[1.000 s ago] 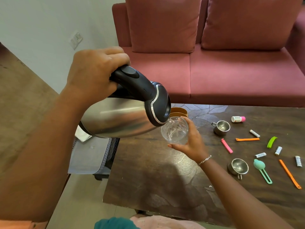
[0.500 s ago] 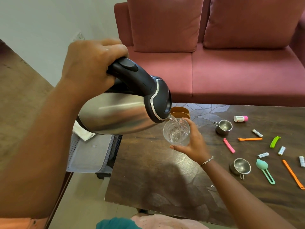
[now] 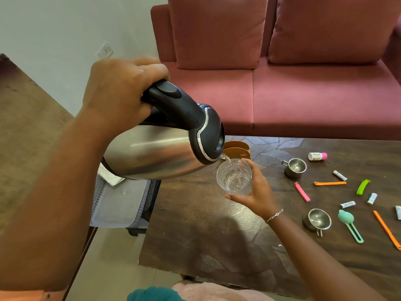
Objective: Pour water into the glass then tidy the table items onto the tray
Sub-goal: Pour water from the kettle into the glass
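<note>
Over the table (image 3: pixel 195 235), our right hand (image 3: pixel 258 192) grips one glass (image 3: pixel 233 177). Our left hand (image 3: pixel 121 90) clasps the handle (image 3: pixel 173 101) of one steel kettle (image 3: pixel 156 153), and water (image 3: pixel 228 159) runs from its spout into the glass. Right of the glass lie two steel cups (image 3: pixel 295 168) (image 3: pixel 318 220), four white cylinders (image 3: pixel 339 175) (image 3: pixel 347 204) (image 3: pixel 372 198) (image 3: pixel 398 212) and two orange strips (image 3: pixel 329 183) (image 3: pixel 386 232); left, one grey tray (image 3: pixel 117 205).

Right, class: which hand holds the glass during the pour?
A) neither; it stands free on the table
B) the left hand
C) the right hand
C: the right hand curls round the glass, while the left hand grips the kettle.
</note>
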`<state>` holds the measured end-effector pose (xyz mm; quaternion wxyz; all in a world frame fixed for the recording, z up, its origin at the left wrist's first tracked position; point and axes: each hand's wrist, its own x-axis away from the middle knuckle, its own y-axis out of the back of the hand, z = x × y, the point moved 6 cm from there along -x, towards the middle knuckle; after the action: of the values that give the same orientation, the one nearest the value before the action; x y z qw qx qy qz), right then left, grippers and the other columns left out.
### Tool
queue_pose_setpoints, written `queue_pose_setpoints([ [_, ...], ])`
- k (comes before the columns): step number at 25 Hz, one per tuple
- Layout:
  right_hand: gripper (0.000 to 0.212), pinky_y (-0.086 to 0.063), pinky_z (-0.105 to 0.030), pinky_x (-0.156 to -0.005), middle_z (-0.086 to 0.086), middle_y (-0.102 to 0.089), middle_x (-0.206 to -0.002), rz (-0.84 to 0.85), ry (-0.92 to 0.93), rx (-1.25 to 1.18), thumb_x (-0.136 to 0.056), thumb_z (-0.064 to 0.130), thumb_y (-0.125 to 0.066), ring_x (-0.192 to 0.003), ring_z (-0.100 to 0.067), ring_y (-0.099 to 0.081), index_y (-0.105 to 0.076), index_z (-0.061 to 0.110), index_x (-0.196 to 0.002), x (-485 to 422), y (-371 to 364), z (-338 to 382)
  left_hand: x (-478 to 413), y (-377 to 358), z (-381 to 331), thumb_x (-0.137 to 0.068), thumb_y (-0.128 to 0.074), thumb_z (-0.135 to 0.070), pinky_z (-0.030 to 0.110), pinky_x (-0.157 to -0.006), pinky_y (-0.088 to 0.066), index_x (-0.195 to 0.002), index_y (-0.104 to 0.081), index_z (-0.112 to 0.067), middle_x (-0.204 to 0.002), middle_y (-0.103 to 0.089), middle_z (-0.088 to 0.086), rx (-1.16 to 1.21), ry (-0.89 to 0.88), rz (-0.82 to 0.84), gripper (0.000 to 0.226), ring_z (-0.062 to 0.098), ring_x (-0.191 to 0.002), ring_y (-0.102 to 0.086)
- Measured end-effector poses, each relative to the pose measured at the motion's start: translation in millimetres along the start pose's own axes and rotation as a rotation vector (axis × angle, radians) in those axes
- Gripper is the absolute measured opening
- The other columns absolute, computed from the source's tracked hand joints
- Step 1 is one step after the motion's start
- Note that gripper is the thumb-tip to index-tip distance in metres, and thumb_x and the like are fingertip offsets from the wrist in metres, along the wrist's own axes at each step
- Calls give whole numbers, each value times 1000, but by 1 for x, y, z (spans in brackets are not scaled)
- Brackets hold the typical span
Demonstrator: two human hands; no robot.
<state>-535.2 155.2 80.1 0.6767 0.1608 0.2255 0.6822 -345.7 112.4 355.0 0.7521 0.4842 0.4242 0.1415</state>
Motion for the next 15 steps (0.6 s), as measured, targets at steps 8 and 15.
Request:
queue_pose_setpoints([
  [8, 97, -39, -27, -95, -6, -48, -132, 1, -5, -34, -54, 28, -87, -118, -19, -47, -33, 12, -133, 2, -2, -6, -1, 2, 0, -69, -46, -7, 37, -50, -42, -82, -63, -5, -78, -67, 15, -25, -2, 8, 21, 38, -64, -59],
  [15, 98, -39, -26, -94, -7, -48, -132, 24, -4, -35, -54, 29, -87, -116, -18, -47, -33, 11, -133, 5, -4, -11, -2, 6, -2, -70, -46, -9, 34, -52, -37, -83, -63, -5, -80, -67, 15, -52, -1, 9, 22, 39, -65, -59],
])
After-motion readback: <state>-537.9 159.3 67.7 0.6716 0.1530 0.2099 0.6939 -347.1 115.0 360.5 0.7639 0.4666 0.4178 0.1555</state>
